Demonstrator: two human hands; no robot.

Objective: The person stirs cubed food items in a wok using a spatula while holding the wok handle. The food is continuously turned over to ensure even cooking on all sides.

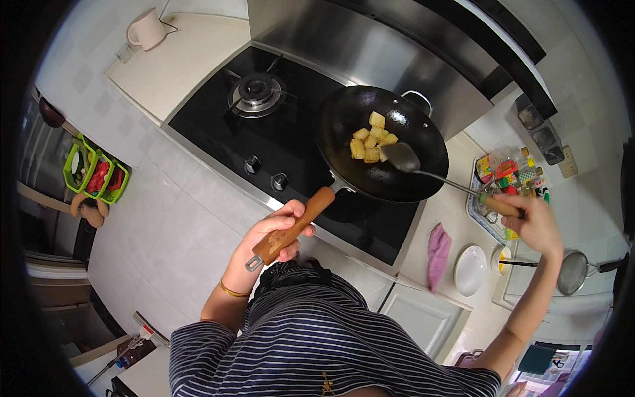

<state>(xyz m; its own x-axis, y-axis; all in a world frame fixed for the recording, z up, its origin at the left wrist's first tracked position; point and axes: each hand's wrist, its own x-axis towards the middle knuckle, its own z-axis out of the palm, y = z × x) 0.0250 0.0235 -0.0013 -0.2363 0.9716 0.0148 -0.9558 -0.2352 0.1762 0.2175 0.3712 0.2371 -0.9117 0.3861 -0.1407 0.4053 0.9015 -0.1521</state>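
Observation:
My left hand [278,233] is wrapped around the wooden handle [292,226] of a dark wok [342,119]. The wok is over the right side of a black glass gas hob [208,109]. In its middle lies a cluster of golden-brown food chunks [370,141], perhaps fried tofu or corn pieces. My right hand [533,223] grips the wooden end of a metal cooking spatula [401,158], whose blade touches the right edge of the chunks. Whatever burner is under the wok is hidden.
A bare gas burner [256,92] is on the hob's left. To the right are a purple cloth [438,258], a white dish [470,271], a small bowl [501,261] with yellow contents and a tray [483,223] of seasoning bottles. A mesh strainer [572,273] is farther right.

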